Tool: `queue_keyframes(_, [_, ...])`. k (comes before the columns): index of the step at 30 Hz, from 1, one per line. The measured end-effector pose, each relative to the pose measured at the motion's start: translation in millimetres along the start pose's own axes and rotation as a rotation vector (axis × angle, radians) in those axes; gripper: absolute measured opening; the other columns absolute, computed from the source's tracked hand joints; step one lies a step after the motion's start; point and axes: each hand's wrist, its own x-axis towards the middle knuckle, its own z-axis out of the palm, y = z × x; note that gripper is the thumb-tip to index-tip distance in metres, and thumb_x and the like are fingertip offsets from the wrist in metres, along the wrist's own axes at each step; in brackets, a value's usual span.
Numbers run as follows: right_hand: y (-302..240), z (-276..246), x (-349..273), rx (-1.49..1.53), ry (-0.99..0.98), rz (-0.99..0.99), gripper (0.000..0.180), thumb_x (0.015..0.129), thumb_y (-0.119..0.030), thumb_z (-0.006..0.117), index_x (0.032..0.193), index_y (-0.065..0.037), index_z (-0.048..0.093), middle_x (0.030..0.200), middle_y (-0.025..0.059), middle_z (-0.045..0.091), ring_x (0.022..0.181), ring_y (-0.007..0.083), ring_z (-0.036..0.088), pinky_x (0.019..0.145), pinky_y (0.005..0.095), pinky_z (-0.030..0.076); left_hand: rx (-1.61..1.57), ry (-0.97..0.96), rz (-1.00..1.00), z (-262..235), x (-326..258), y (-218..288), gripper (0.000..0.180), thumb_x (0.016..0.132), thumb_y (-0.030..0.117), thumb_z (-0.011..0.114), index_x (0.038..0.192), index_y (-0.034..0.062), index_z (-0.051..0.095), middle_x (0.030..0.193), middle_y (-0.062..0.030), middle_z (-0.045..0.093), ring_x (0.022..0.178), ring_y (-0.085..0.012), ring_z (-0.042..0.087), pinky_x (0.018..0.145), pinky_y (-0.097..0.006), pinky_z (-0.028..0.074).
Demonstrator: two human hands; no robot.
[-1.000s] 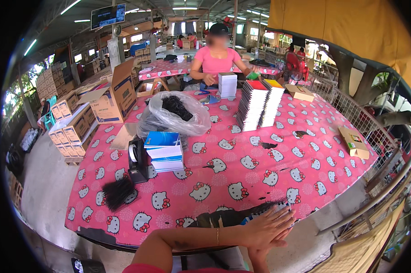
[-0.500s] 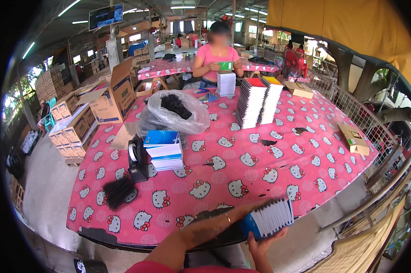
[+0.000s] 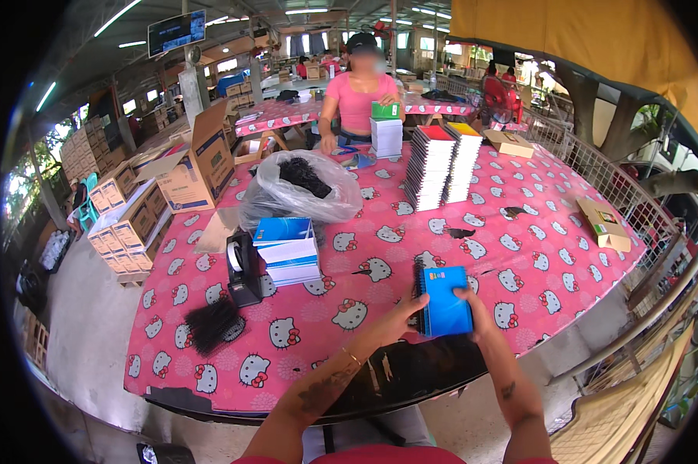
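Both my hands hold a stack of blue spiral-bound notebooks (image 3: 444, 300) upright on the pink patterned tablecloth (image 3: 565, 255). My left hand (image 3: 396, 319) grips its left, spiral side. My right hand (image 3: 476, 308) clasps its right edge. A short pile of blue and white notebooks (image 3: 287, 249) lies to the left, beside a black tape dispenser (image 3: 243, 267). A bunch of black spiral bindings (image 3: 212, 324) lies near the front left.
A clear bag of black bindings (image 3: 302, 189) sits mid-table. Two tall notebook stacks (image 3: 442, 164) stand behind. A person in a pink top (image 3: 359, 99) works at the far side. Cardboard boxes (image 3: 132, 216) line the left; small flat boxes (image 3: 604, 224) lie at right.
My hands have lifted the notebook stack from below the near table edge up onto the table and stood it upright, blue cover facing me.
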Motion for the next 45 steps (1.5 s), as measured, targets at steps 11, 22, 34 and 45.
queue_keyframes(11, [-16.7, -17.1, 63.2, -0.188, -0.148, 0.34, 0.078, 0.087, -0.058, 0.068, 0.141, -0.006, 0.048, 0.136, 0.0173, 0.058, 0.118, 0.03, 0.061, 0.103, 0.0471, 0.048, -0.086, 0.177, 0.133, 0.0, 24.3, -12.0, 0.074, 0.088, 0.044, 0.071, 0.143, 0.0021, 0.044, 0.13, -0.013, 0.058, 0.114, -0.0224, 0.06, 0.095, -0.037, 0.048])
queue_keyframes(22, [-16.6, -14.5, 60.9, -0.278, -0.109, 0.313, 0.076, 0.089, -0.061, 0.064, 0.14, -0.006, 0.051, 0.138, 0.0157, 0.058, 0.121, 0.0288, 0.06, 0.103, 0.0439, 0.048, 0.031, 0.621, 0.117, 14.4, 95.8, -67.4, 0.073, 0.08, 0.035, 0.076, 0.135, -0.0003, 0.045, 0.121, -0.0168, 0.06, 0.109, -0.0255, 0.062, 0.093, -0.039, 0.051])
queue_keyframes(34, [-38.1, 36.7, 19.1, -0.262, 0.181, -0.503, 0.06, 0.098, -0.045, 0.058, 0.144, -0.008, 0.048, 0.139, 0.0105, 0.056, 0.128, 0.0238, 0.053, 0.108, 0.0418, 0.04, 1.066, 0.984, 0.933, -111.2, -88.9, 79.8, 0.064, 0.093, 0.032, 0.069, 0.145, 0.004, 0.046, 0.142, -0.0222, 0.049, 0.129, -0.0351, 0.049, 0.107, -0.046, 0.037])
queue_keyframes(45, [83.7, 223.1, 155.7, -0.296, -0.002, -0.453, 0.062, 0.096, -0.024, 0.066, 0.151, -0.011, 0.041, 0.148, 0.0189, 0.045, 0.136, 0.0295, 0.044, 0.11, 0.0397, 0.038, 0.177, 1.063, 0.509, -247.5, -48.9, 130.4, 0.061, 0.092, 0.039, 0.069, 0.129, -0.0061, 0.053, 0.116, -0.0179, 0.059, 0.084, -0.0239, 0.061, 0.071, -0.036, 0.049])
